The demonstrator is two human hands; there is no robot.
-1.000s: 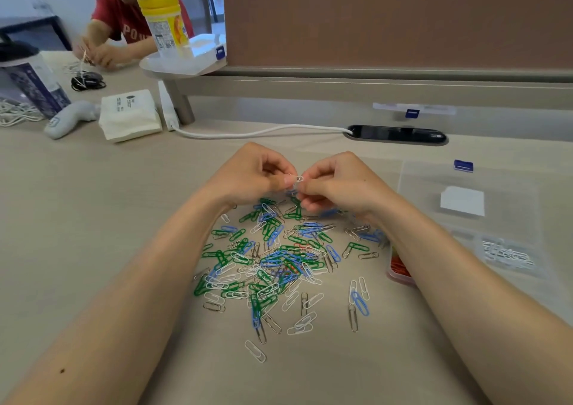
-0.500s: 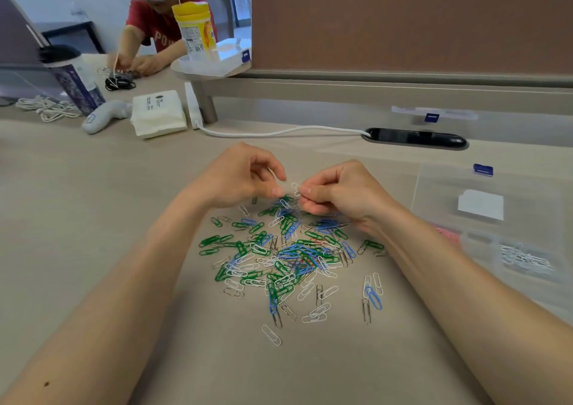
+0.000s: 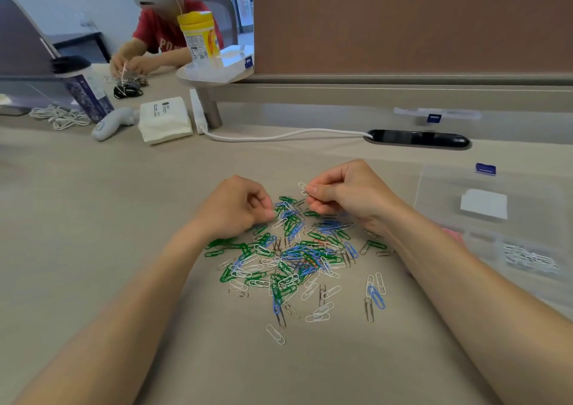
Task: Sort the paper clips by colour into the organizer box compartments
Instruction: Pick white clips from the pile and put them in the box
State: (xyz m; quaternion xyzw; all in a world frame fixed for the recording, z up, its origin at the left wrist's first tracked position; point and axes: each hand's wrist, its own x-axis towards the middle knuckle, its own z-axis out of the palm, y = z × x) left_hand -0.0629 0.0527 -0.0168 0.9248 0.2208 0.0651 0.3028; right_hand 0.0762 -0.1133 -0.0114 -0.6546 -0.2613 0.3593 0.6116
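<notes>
Two bare hands work over one loose pile of paper clips (image 3: 294, 255) at the middle of the beige bench (image 3: 93, 218). The right hand (image 3: 350, 196), fingers curled, pinches one white paper clip (image 3: 302, 187) between thumb and forefinger, raised just above the far edge of the pile. The left hand (image 3: 238, 209) sits at the pile's far-left edge, fingers curled and thumb tip against forefinger tip; whether it grips a clip cannot be told. The pile holds four main colours, namely green, blue, white and bare metal, too many and too tangled to count, with one red clip (image 3: 313, 262) visible near its centre. Near and right of the pile lies a separate group of four (image 3: 375, 296): two white, one blue, one metal. One single white clip (image 3: 275, 334) lies alone at the near edge. The clear organizer box (image 3: 434, 187) stands at the right of the bench, just beside the right forearm, with one blue latch (image 3: 485, 168) on its far side and one white card (image 3: 483, 203) inside. Two of its compartments show contents: one with white clips (image 3: 530, 258) on the near right, one with pink clips (image 3: 452, 235) next to the forearm. At the far left sit a second person in a red shirt (image 3: 155, 35), one yellow-lidded canister (image 3: 200, 37) and one white tissue pack (image 3: 164, 119).
</notes>
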